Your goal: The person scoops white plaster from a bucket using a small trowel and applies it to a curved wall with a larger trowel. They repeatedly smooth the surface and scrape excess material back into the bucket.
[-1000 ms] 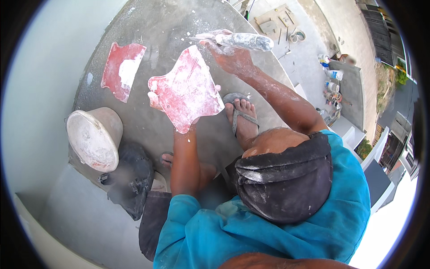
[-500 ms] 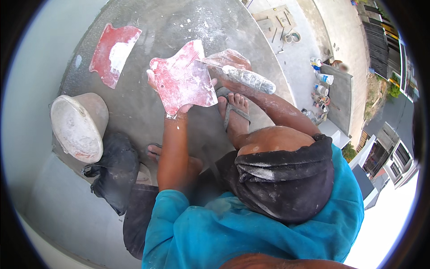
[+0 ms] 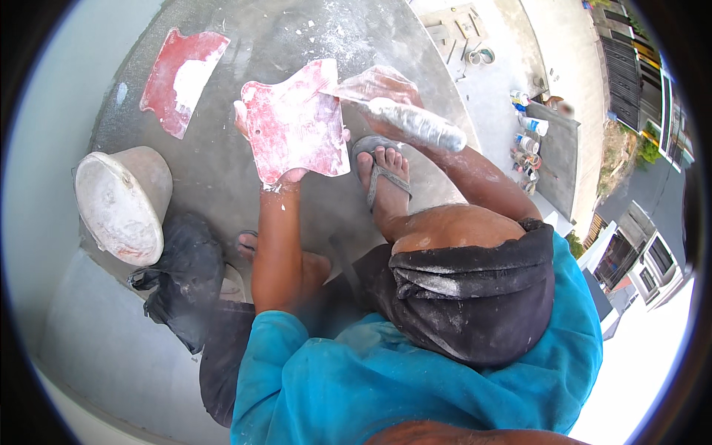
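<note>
My left hand (image 3: 294, 176) holds a red plastic spreader (image 3: 293, 122) from beneath. Its face is smeared with white putty, and most of the hand is hidden behind it. At the spreader's right edge my right hand (image 3: 400, 86) is closed on a putty knife (image 3: 415, 122) whose handle is wrapped in clear film. The knife's tip touches or overlaps the spreader's upper right edge; I cannot tell which. White residue covers the right-hand fingers, which the tool partly hides. A second red spreader (image 3: 167, 74), with a white putty patch, lies on the concrete to the left.
A putty-crusted bucket (image 3: 122, 208) lies tilted at the left beside a crumpled black plastic bag (image 3: 185, 274). My sandalled foot (image 3: 389, 174) is below the right hand. Beyond the ledge's edge, several paint containers (image 3: 528, 144) and loose tools (image 3: 467, 30) sit lower down.
The putty knife has shifted slightly right and flattened across the spreader's edge. The whole view has slid a little, so spreader and bucket appear further left.
</note>
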A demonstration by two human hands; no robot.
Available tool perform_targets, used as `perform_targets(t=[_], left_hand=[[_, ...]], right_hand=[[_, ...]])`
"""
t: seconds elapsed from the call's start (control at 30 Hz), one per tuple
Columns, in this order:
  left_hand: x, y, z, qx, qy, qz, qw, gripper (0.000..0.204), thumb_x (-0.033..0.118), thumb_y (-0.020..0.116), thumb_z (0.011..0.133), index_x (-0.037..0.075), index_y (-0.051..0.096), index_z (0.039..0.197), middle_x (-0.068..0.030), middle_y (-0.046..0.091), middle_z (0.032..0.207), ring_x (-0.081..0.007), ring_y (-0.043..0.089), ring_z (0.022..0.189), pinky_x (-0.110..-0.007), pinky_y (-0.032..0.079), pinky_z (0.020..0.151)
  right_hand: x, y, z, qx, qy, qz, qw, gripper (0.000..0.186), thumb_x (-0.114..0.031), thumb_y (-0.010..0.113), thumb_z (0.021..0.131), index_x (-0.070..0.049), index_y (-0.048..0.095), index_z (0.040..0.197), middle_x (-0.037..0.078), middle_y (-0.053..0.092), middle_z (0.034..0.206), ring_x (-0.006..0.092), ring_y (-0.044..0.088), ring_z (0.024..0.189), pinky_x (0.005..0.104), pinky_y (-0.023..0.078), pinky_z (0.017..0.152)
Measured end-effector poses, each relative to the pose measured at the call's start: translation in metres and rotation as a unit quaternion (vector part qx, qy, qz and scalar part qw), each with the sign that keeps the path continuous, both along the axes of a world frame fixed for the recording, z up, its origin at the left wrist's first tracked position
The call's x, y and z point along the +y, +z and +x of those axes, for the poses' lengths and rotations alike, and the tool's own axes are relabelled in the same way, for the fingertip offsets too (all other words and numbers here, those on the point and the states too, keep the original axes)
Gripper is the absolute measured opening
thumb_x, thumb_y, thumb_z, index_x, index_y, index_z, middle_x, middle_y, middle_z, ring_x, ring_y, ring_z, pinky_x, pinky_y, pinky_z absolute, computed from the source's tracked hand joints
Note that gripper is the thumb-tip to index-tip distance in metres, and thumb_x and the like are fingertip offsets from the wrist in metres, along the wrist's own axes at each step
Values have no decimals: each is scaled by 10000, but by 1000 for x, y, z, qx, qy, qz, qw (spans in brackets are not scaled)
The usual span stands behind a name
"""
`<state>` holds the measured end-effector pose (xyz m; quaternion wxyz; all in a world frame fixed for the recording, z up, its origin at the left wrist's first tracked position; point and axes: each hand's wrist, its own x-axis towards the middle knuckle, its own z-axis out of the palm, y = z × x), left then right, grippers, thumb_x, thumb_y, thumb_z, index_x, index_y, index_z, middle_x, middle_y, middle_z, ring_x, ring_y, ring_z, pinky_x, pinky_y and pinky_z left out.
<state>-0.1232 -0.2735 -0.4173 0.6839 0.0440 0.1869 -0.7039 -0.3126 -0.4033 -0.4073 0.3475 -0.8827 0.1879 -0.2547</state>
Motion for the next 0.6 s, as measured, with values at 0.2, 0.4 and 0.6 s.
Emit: perform_targets(t=[0.2, 0.4, 0.6], left_hand=[[-1, -3, -7, -106, 24, 37, 993, 922, 797, 518, 795, 139, 410, 1433, -184, 447, 1426, -417, 470, 1236, -649, 411, 972], [4, -13, 2, -138, -23, 126, 982, 987, 817, 542, 759, 122, 392, 1444, -199, 448, 1425, -412, 485, 1228, -633, 450, 938], [10, -22, -2, -210, 23, 187, 959, 1023, 822, 544, 752, 82, 383, 1440, -216, 442, 1426, -418, 513, 1200, -593, 491, 915]], right_hand=[[0, -4, -8, -34, 78, -13, 996, 287, -174, 677, 778, -142, 736, 1056, 46, 686, 1094, 248, 632, 978, 356, 495, 829], [0, -8, -8, 18, 42, -6, 999, 245, -214, 650, 836, -111, 723, 1046, 39, 695, 1074, 240, 643, 955, 345, 509, 826], [1, -25, -5, 65, -28, -1, 997, 154, -167, 624, 887, -106, 728, 984, 86, 691, 1074, 228, 636, 976, 422, 509, 818]])
